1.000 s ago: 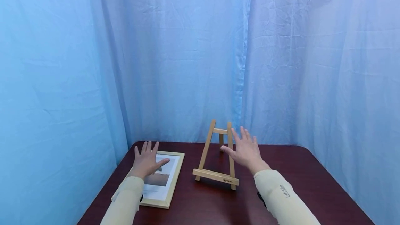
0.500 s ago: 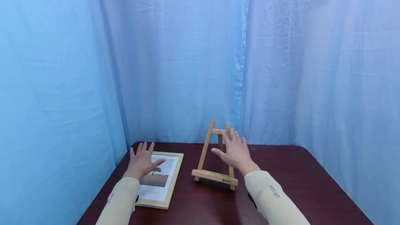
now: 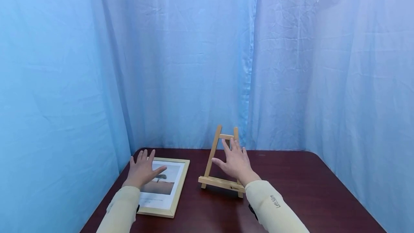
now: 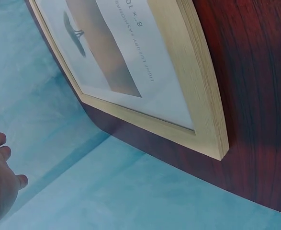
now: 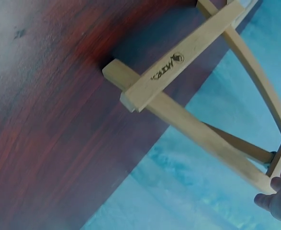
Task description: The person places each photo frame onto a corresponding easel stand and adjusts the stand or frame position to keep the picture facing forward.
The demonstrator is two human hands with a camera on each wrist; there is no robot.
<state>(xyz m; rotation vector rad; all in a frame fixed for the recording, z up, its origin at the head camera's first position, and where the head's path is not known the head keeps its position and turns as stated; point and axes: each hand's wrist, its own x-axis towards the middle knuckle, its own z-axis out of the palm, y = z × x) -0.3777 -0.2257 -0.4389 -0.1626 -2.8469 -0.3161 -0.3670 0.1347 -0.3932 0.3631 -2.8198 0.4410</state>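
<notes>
Change noted: the right hand [image 3: 237, 161] has shifted left and now overlaps the right leg of the wooden easel [image 3: 212, 154] in the head view. The left hand [image 3: 141, 171] has shifted slightly left, over the far left part of the picture frame [image 3: 165, 184]. Frame and easel show no displacement.

Grip: both hands have fingers spread and extended; neither holds anything. The left wrist view shows the left hand apart from the frame. In the right wrist view the right fingertips are beside the easel's top; whether they touch it cannot be told.

Position: the frame lies flat, face up, on the left side of the dark red table [image 3: 307, 179]. The easel stands to its right, well apart, with its ledge [image 3: 216, 182] on the near side and bearing nothing.

Assessment: the shift alters only the hands' placement; the frame is not yet lifted and remains off the easel.
</notes>
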